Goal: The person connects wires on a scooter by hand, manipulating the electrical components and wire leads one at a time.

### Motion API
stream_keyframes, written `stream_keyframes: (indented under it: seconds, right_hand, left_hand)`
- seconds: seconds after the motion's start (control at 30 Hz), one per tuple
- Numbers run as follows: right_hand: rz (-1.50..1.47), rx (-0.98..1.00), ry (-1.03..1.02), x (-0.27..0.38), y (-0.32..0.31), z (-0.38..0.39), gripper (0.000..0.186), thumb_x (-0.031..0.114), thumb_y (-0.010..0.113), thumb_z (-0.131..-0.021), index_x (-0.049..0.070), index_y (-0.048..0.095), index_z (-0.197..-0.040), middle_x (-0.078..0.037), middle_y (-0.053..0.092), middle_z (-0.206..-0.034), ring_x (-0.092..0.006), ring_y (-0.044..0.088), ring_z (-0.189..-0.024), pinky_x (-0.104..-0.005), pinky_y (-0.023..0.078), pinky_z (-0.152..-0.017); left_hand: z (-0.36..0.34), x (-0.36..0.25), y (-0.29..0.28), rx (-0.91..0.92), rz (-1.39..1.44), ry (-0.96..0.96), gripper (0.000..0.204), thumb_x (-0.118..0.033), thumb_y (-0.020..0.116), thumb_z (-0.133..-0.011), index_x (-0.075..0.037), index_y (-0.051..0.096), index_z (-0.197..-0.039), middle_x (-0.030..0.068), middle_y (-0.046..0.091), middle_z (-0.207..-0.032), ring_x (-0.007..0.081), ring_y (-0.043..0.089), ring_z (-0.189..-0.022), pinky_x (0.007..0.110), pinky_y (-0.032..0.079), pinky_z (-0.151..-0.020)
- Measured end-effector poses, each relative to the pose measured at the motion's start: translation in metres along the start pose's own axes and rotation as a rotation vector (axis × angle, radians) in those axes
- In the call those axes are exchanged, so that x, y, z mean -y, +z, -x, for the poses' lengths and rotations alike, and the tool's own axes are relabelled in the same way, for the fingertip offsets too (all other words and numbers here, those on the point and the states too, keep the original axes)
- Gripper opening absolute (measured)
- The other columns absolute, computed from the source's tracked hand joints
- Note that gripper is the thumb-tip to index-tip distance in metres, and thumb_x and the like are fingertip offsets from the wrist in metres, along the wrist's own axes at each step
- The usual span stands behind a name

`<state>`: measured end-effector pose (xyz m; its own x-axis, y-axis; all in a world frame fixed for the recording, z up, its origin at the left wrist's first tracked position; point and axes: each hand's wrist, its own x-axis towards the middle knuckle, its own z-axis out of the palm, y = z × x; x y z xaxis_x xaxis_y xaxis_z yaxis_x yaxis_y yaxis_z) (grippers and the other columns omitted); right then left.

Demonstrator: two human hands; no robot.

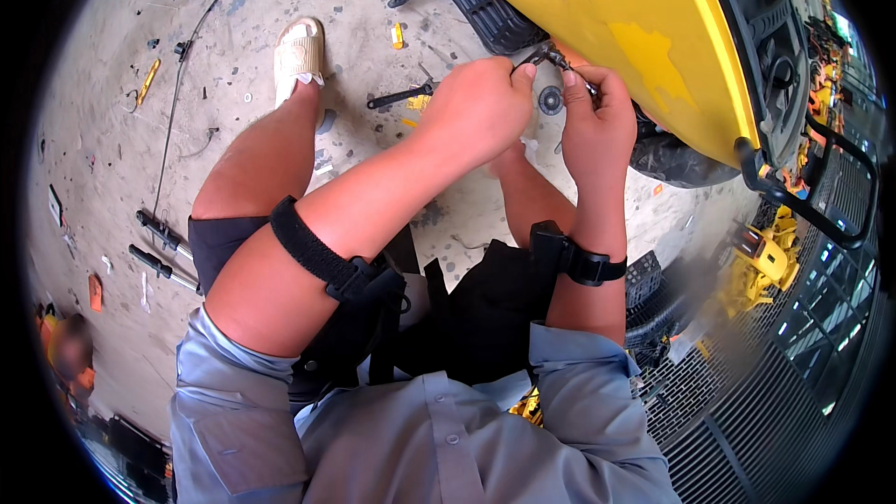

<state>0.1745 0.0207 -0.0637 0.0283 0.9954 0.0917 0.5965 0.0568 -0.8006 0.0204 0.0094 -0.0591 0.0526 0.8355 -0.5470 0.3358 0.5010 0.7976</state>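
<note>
Two hands shared one small dark part beside the lower edge of one yellow panel — the left hand pinching one end, the right hand the other. Two black-ended rods lay toward the stained concrete floor's left edge; grey slatted panelling lined its right.

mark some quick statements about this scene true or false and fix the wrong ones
1. The left hand and right hand both have fingers on a small dark part. True.
2. Only the left forearm wears a strap. False: the right one has a black strap too.
3. A yellow body panel fills the upper right. True.
4. The shirt reaches the wrists. False: its grey-blue sleeves end around the elbows.
5. A pale slide sandal shows left of both hands. True.
</note>
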Motion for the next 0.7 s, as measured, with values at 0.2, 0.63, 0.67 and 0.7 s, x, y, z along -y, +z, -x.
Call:
stream_keyframes:
  seconds: [0.2, 0.63, 0.67, 0.7]
  right_hand:
    - [-0.226, 0.095, 0.567, 0.017, -0.011, -0.007, 0.030, 0.023, 0.064, -0.100, -0.001, 0.066, -0.082, -0.003, 0.056, -0.064, -0.0091, 0.050, -0.056, -0.0239, 0.042, -0.054]
    - [-0.108, -0.003, 0.245, 0.006, 0.003, 0.001, 0.032, 0.026, 0.062, -0.102, 0.001, 0.066, -0.084, 0.000, 0.057, -0.067, -0.0079, 0.050, -0.059, -0.0226, 0.041, -0.055]
    - [-0.165, 0.047, 0.429, 0.014, -0.005, -0.002, 0.031, 0.026, 0.062, -0.102, 0.000, 0.066, -0.084, 0.000, 0.057, -0.067, -0.0076, 0.050, -0.060, -0.0221, 0.042, -0.056]
    - [-0.222, 0.096, 0.612, 0.021, -0.010, -0.004, 0.031, 0.025, 0.062, -0.102, 0.000, 0.066, -0.084, 0.000, 0.058, -0.068, -0.0072, 0.051, -0.061, -0.0216, 0.042, -0.057]
  left_hand:
    - [-0.003, 0.007, 0.002, -0.009, -0.027, 0.028, 0.047, -0.039, 0.045, -0.105, 0.002, 0.064, -0.092, 0.0188, 0.063, -0.070, 0.0342, 0.063, -0.061, 0.046, 0.051, -0.064]
    - [-0.002, 0.005, 0.002, -0.029, -0.098, 0.033, 0.045, -0.038, 0.047, -0.105, 0.002, 0.064, -0.092, 0.0218, 0.066, -0.075, 0.0369, 0.067, -0.068, 0.048, 0.052, -0.068]
    - [-0.002, 0.004, 0.001, -0.018, -0.094, 0.017, 0.046, -0.038, 0.047, -0.104, 0.002, 0.064, -0.092, 0.0221, 0.066, -0.076, 0.0375, 0.067, -0.070, 0.048, 0.052, -0.069]
    - [-0.001, 0.002, -0.001, -0.005, -0.091, 0.003, 0.046, -0.038, 0.047, -0.104, 0.002, 0.064, -0.092, 0.0224, 0.067, -0.077, 0.0382, 0.067, -0.072, 0.048, 0.052, -0.070]
